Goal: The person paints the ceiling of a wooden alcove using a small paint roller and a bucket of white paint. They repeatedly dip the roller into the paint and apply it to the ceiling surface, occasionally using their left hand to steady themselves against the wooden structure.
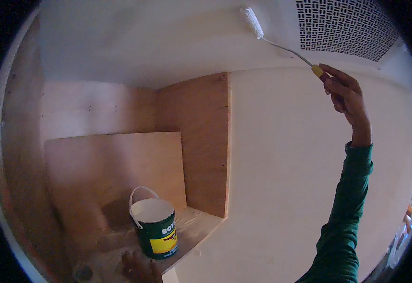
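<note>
High on the right, my right hand (347, 94) is closed round the handle of a small paint roller (253, 23). The handle has a yellow end, and a thin bent metal rod runs from it to the white fuzzy sleeve. That sleeve is at the white ceiling (182, 42), left of a vent grille; whether it touches cannot be made out. Down at the lower edge, my left hand (140, 268) lies in shadow on the plywood ledge with its fingers stretched out. Just beyond it stands a green paint bucket (156, 231), its white handle raised and its top uncovered.
A patterned vent grille (347, 28) is set in the ceiling. Plywood panels (121, 165) line the recess around the bucket, one leaning at the back. A pale wall (281, 165) fills the right side. Near my left hand sits a small dark round thing (83, 273).
</note>
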{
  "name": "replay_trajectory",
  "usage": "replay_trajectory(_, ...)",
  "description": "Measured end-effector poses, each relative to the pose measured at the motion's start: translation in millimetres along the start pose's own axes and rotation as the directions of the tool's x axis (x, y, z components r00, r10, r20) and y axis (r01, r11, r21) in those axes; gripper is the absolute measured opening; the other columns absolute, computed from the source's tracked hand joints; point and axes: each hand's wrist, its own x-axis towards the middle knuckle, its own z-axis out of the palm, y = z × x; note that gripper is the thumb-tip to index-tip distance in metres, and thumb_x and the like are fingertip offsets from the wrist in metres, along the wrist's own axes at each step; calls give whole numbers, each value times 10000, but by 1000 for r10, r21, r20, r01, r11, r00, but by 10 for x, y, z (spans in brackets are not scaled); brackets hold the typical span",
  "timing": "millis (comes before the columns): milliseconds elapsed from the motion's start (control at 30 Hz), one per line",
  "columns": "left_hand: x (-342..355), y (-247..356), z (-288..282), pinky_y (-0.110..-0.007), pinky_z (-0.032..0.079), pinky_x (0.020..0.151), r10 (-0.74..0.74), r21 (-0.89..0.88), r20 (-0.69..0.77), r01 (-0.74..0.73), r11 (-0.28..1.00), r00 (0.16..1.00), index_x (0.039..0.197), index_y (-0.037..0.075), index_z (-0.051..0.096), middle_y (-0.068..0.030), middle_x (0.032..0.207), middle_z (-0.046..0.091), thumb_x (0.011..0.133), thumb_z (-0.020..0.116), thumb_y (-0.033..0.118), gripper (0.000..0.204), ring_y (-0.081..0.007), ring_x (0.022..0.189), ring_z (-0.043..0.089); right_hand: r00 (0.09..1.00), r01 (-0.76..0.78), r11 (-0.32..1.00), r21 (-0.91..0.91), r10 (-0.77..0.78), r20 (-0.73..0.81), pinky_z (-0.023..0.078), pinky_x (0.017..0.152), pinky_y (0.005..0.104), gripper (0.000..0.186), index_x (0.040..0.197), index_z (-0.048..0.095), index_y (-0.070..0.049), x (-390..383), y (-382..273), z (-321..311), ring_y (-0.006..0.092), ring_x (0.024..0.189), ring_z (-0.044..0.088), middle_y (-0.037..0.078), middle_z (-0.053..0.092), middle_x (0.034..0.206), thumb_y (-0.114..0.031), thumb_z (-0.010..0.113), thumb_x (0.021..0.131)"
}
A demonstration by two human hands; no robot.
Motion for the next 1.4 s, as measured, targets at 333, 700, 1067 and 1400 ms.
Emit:
replay_trajectory(333,-94,45,86,-624,147,1213,-158,-76,140,170,982,977,1497,-45,375,-296,1603,307,952,600,325,696,-472,1501,261,991,-9,1000,-7,10,133,256,418,194,405,1345,689,-124,584,190,1482,8,512,382,-56,561,744,-266,723,967)
replay_trajectory(700,-42,55,116,-630,179,1200,-192,-61,173,205,977,966,1487,-12,406,-297,1592,323,941,616,337,680,-464,1497,283,933,326,943,-73,-308,187,514,706,298,388,1264,709,-34,1594,1062,3649,165,809,648,99,756,1067,-175,722,902)
replay_trajectory(1067,77,259,-12,-625,176,1197,-227,50,276,222,974,934,1506,-10,392,-291,1599,312,911,652,332,734,-477,1506,254,942,320,928,-190,-291,166,552,936,346,363,1195,725,12,1759,1170,4600,235,1087,728,155,765,1132,-168,729,880)
replay_trajectory(1400,112,98,19,-575,311,1163,-80,-112,47,85,990,996,1404,-7,558,-257,1500,495,1021,561,438,587,-440,1400,446,952,299,954,15,-299,64,507,630,242,353,1294,715,-79,1082,944,2538,99,743,625,51,719,926,-180,682,957)
